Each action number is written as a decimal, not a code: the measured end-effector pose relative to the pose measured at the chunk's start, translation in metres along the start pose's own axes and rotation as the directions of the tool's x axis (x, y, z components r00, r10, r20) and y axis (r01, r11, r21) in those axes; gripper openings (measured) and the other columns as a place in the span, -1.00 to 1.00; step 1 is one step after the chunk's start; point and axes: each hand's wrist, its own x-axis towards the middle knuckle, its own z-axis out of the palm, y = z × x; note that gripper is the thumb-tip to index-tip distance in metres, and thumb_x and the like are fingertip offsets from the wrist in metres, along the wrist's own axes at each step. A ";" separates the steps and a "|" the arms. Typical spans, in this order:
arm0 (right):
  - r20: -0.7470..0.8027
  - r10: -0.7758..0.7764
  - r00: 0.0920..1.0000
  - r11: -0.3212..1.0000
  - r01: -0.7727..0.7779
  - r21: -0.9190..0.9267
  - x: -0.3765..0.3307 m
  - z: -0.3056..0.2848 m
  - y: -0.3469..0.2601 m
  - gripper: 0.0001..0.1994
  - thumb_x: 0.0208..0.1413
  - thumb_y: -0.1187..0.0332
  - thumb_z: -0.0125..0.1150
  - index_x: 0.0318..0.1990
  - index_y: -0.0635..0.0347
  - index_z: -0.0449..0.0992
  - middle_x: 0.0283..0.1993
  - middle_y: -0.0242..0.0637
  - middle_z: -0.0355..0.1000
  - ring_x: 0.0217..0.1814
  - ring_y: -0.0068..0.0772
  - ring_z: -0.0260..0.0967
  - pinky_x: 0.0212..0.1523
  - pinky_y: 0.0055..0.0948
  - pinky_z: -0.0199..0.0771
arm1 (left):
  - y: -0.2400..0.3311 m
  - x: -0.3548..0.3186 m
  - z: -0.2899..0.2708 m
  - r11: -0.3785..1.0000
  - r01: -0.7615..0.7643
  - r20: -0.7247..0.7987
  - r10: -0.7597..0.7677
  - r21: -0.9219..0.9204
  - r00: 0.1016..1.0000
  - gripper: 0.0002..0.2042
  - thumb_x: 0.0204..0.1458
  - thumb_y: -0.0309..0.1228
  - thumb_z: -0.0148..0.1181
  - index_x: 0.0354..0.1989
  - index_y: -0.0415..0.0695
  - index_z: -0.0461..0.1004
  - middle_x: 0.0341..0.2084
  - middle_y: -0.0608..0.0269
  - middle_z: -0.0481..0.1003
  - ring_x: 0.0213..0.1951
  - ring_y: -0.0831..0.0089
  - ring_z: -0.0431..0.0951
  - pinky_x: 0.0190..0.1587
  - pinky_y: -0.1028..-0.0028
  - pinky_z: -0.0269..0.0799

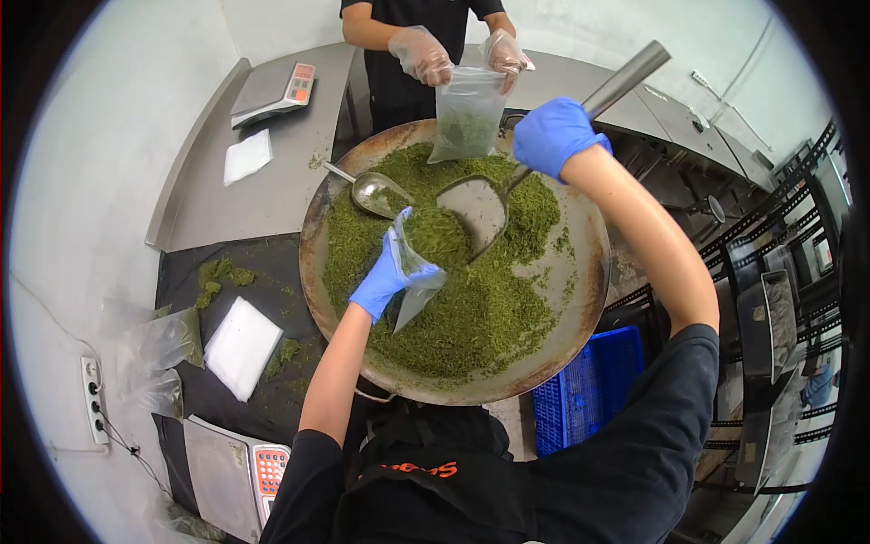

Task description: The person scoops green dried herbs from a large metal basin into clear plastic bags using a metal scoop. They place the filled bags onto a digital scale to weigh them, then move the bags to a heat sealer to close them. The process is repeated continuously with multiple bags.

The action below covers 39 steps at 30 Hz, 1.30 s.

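A wide metal wok [594, 272] holds a heap of finely chopped, dry-looking green leaves [453, 326]. My left hand [385, 276], in a blue glove, grips a clear plastic bag [412, 304] by its mouth, which gapes toward the spatula. Green leaves show at the bag's opening. My right hand [560, 138], also blue-gloved, is wrapped round the handle of a long metal wok spatula [478, 210]. Its broad blade dips into the leaves just right of the bag. A metal scoop [381, 194] rests on the heap, left of the spatula.
Across the wok, another person's clear-gloved hands [421, 56] hold a bag partly filled with leaves [468, 118]. Scales stand at far left [276, 91] and near left [222, 471]. Stacks of white bags [243, 349] and filled bags [172, 349] lie left; a blue crate [589, 385] sits right.
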 end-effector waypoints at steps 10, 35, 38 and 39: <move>0.109 0.270 0.957 0.962 -0.272 0.008 -0.038 0.023 0.036 -0.75 -0.07 0.23 -0.04 -0.52 0.07 0.58 -0.52 -0.18 0.48 -0.47 -0.17 0.47 -0.45 -0.22 0.41 | -0.011 0.007 -0.005 0.931 -0.263 -0.073 0.289 0.254 0.954 -0.11 -0.34 -0.32 0.41 0.18 -0.12 -0.05 0.05 0.19 0.16 0.09 0.33 0.21 0.16 0.37 0.18; 0.366 -0.350 0.862 -0.544 -0.505 0.670 -0.027 0.181 -0.106 -0.55 0.18 0.03 -0.34 -0.25 0.10 0.48 -0.29 -0.36 0.43 -0.35 -0.42 0.34 -0.25 -0.42 0.35 | 0.040 -0.011 0.008 0.983 0.004 0.244 0.042 -0.183 0.969 0.03 -0.46 -0.19 0.47 0.25 -0.07 -0.07 0.23 0.24 -0.01 0.25 0.38 -0.03 0.27 0.34 -0.13; 0.400 -0.503 0.766 -0.350 -0.604 0.716 -0.012 0.169 -0.121 -0.64 0.21 0.14 -0.33 -0.22 0.06 0.45 -0.31 -0.44 0.41 -0.38 -0.56 0.28 -0.32 -0.59 0.27 | 0.040 0.002 0.006 0.975 0.096 0.279 -0.038 -0.198 0.960 0.00 -0.45 -0.23 0.47 0.24 -0.09 -0.03 0.19 0.27 0.05 0.22 0.42 0.03 0.25 0.37 -0.07; 0.342 -0.531 0.776 -0.395 -0.583 0.710 -0.012 0.170 -0.119 -0.66 0.21 0.16 -0.31 -0.25 0.06 0.44 -0.33 -0.44 0.41 -0.40 -0.57 0.28 -0.33 -0.59 0.28 | 0.041 0.005 0.001 0.975 0.113 0.308 -0.049 -0.193 0.950 -0.02 -0.44 -0.24 0.46 0.24 -0.09 -0.02 0.18 0.27 0.07 0.21 0.43 0.05 0.25 0.38 -0.06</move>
